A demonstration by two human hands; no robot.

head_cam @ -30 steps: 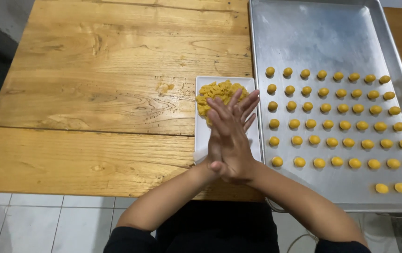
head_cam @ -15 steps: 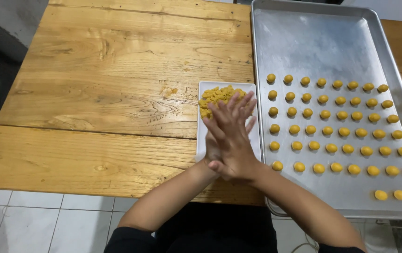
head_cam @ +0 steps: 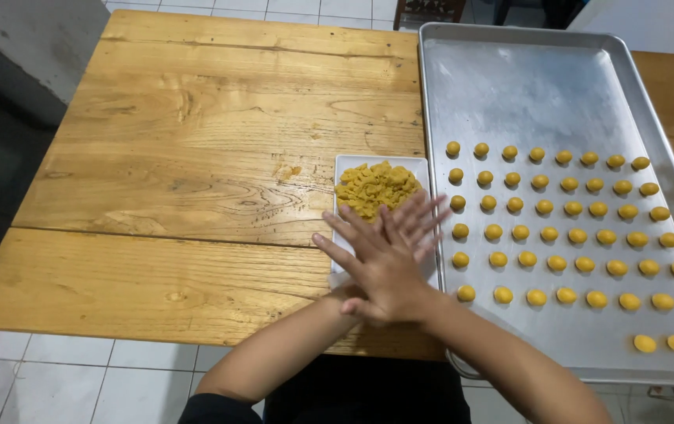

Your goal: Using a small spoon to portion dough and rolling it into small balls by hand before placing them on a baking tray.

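Note:
My right hand [head_cam: 384,271] lies flat on top of my left hand [head_cam: 421,216], palm against palm, fingers spread and crossed. They hover over the near end of a white rectangular plate [head_cam: 345,165]. A heap of yellow dough pieces [head_cam: 376,188] sits on the plate's far half. Whatever lies between my palms is hidden. Just to the right, several rows of small yellow dough balls [head_cam: 557,235] stand on a large metal baking tray [head_cam: 525,86].
The plate and tray rest on a wooden plank table [head_cam: 195,157], whose near edge is close to my body. The tray's far half is bare metal. Pale floor tiles [head_cam: 78,369] show below the table's edge.
My palms have slid across each other: the fingers pointed nearly the same way before and now cross at a wider angle. The plate, tray and balls have not moved.

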